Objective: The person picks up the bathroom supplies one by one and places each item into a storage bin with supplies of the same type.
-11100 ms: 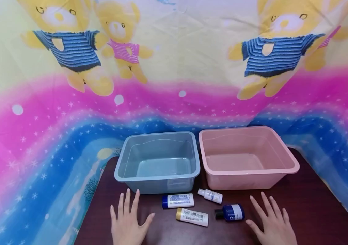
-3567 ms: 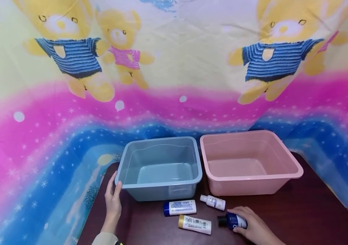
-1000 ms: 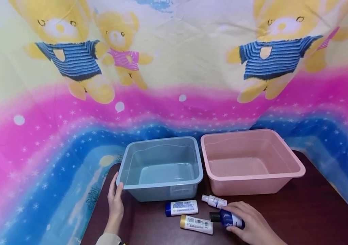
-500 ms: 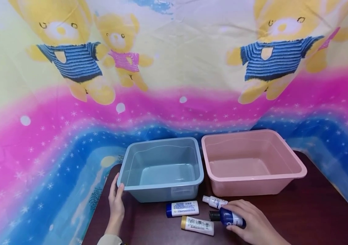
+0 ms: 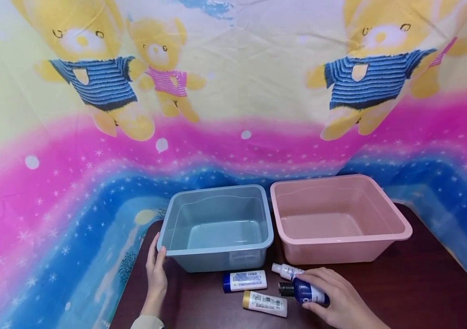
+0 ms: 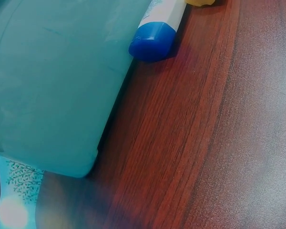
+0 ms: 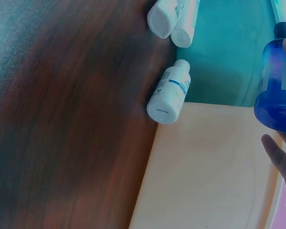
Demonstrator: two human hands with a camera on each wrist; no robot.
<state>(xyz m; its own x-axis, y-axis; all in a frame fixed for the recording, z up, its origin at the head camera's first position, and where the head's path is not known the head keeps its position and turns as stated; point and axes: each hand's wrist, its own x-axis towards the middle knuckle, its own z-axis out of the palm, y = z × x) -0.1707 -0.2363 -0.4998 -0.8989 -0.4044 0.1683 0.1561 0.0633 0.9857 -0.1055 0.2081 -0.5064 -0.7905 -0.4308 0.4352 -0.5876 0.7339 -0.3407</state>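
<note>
My right hand (image 5: pixel 334 297) grips a dark blue bottle (image 5: pixel 309 291) with a black cap and pale label, its cap pointing left. In the right wrist view the blue bottle (image 7: pixel 276 90) overlaps the basins, with fingers at the frame's edge. My left hand (image 5: pixel 157 269) holds the front left corner of the blue-grey basin (image 5: pixel 217 251), thumb at the front rim and fingers along the side. Between the hands lie a white bottle with a blue cap (image 5: pixel 245 280), a white bottle with a gold cap (image 5: pixel 265 303) and a small white bottle (image 5: pixel 287 271), partly covered by my right hand.
A pink basin (image 5: pixel 340 251) stands right of the blue-grey one, both toward the back of the dark wooden table (image 5: pixel 422 292). Behind them hangs a cloth (image 5: pixel 241 91) printed with teddy bears. The table's right edge slants away past the pink basin.
Since the earliest frame, my left hand has gone from the table to the basin's corner. My right hand has taken hold of the blue bottle and shifted it slightly left.
</note>
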